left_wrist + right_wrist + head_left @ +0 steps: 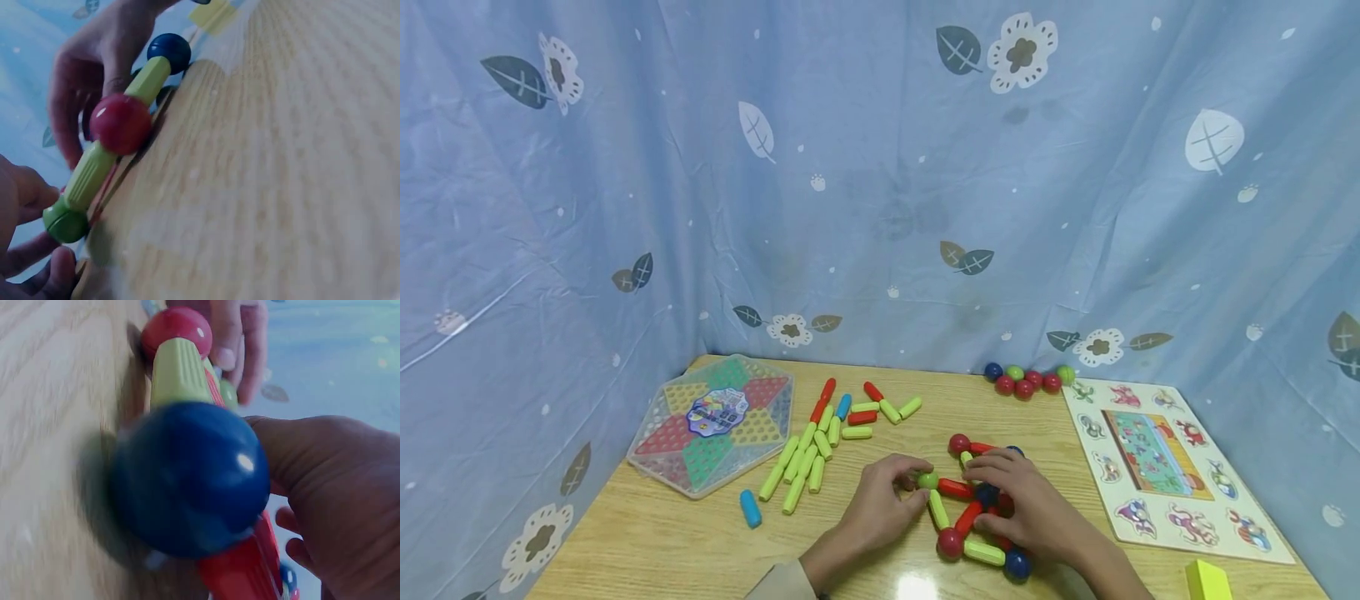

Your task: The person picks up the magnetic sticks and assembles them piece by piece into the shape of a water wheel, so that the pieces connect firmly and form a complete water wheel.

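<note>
A flat frame of coloured balls and ribbed rods lies on the table in front of me. My left hand (883, 500) pinches its green ball (928, 481) between thumb and fingers. From that ball a lime rod (938, 510) leads to a red ball (951, 543), and a red rod (955, 488) to the central dark blue ball (985, 494). My right hand (1026, 500) grips the frame around this central ball, covering part of its right side. Large in the right wrist view is the near dark blue ball (190, 480), joined by a lime rod (180, 372).
Loose lime rods (808, 462), red rods and blue ones lie left of my hands. A hexagonal board game box (715, 425) sits at far left. Several balls (1024, 389) are gathered at the back. A picture puzzle board (1180, 467) and a yellow block (1208, 581) are on the right.
</note>
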Tool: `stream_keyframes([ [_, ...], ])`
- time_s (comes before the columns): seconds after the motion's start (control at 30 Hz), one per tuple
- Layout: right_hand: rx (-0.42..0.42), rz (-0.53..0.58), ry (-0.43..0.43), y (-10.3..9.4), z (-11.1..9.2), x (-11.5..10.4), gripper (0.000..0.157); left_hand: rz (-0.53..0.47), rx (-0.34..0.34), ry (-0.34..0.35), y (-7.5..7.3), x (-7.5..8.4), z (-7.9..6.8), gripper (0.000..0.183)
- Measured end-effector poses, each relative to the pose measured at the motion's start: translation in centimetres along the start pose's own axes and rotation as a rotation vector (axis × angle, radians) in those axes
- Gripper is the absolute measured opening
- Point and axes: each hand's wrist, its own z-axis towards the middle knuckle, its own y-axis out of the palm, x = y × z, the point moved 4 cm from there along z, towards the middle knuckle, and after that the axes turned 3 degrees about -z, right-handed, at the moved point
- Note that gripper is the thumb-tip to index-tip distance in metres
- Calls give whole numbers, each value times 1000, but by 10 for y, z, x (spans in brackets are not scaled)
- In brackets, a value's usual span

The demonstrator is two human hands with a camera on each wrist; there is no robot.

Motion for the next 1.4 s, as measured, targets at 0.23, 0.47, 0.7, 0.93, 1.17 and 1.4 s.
stream_keyframes([
  [0.23, 171, -29, 130, -5, -15, 24, 60, -51, -111, 5, -2, 1, 1, 14],
  [0.47, 196, 183, 269, 3, -28, 49, 56, -175, -337, -2, -12, -6, 1, 21],
  [0.7, 268, 385, 287, 8, -32, 57, 48, -478, -443, 13, -67, -18, 7, 46],
  [0.93, 301, 462, 250, 9, -28, 56, 45, -455, -387, 44, -128, -35, 21, 46],
  [1.17, 299, 461, 263, 11, -27, 57, 43, -240, -308, -46, -146, -52, 37, 42],
  [1.4, 310, 452, 262, 11, -28, 58, 42, 133, -199, 30, -126, -44, 55, 31],
])
